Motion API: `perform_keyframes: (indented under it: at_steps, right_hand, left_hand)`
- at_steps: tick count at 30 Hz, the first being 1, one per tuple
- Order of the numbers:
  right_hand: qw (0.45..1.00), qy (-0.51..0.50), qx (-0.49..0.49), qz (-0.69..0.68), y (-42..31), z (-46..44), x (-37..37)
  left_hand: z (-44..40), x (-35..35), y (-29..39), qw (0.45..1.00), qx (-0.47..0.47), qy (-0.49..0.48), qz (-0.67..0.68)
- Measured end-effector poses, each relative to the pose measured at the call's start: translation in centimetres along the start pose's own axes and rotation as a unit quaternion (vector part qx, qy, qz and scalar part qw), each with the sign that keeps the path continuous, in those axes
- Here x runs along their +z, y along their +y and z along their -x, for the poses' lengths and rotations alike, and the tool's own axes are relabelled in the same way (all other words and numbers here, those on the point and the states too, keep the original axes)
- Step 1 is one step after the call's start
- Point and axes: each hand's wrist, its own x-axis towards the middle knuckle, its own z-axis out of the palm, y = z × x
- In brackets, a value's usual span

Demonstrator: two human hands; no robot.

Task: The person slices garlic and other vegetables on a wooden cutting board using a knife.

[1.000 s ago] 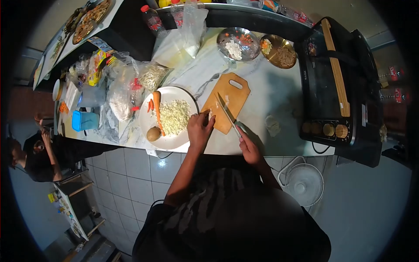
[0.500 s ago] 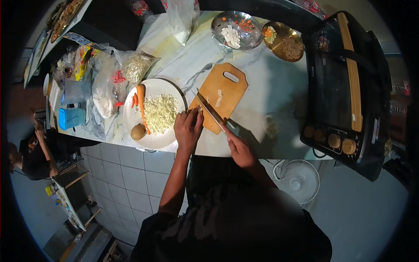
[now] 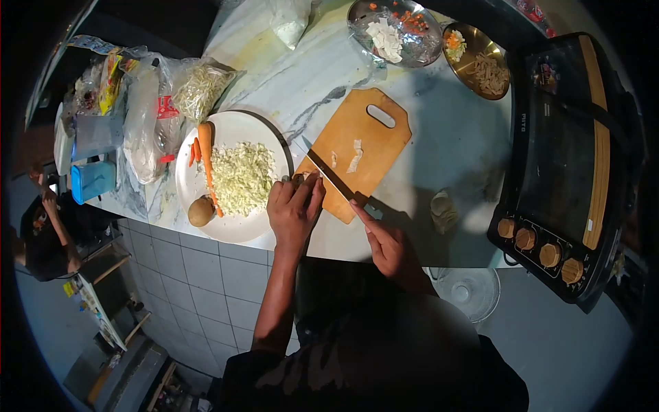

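A wooden cutting board lies on the marble counter, with a few pale thin strips on it. My right hand is wrapped round the handle of a kitchen knife. The blade slants over the left part of the board, close to my left fingertips. My left hand rests at the board's lower left edge, fingers bent and pressed together on a small piece that they mostly hide. Left of it stands a large white plate with chopped pale green vegetable, a carrot, red chillies and a round brown item.
Metal plates with a white chopped pile and brown shreds stand at the back. A black toaster oven bounds the right side. Plastic bags and a blue container crowd the left. Another person is at far left.
The whole view has shifted and looks slightly closer to the counter. Both hands keep nearly the same places at the board, the knife still in my right hand.
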Motion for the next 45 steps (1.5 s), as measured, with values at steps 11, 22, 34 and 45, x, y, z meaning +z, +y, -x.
perform_keyframes:
  at_steps: [11,22,34,45]
  right_hand:
    - [0.996,0.006,0.035,0.086,-0.7,0.3,0.2]
    - [0.998,-0.017,0.059,0.003,-1.2,0.6,-0.4]
    - [0.999,-0.028,0.039,0.013,-1.3,0.5,-0.7]
    - [0.990,-0.001,0.058,0.128,-1.3,1.1,0.9]
  left_hand:
    - [-0.3,0.0,0.0,0.999,0.016,-0.038,-0.035]
    - [-0.6,-0.4,0.4,0.987,-0.135,-0.044,0.078]
    - [-0.6,-0.5,0.3,0.990,-0.112,-0.037,0.073]
    - [-0.5,-0.4,0.2,0.993,-0.079,-0.021,0.081]
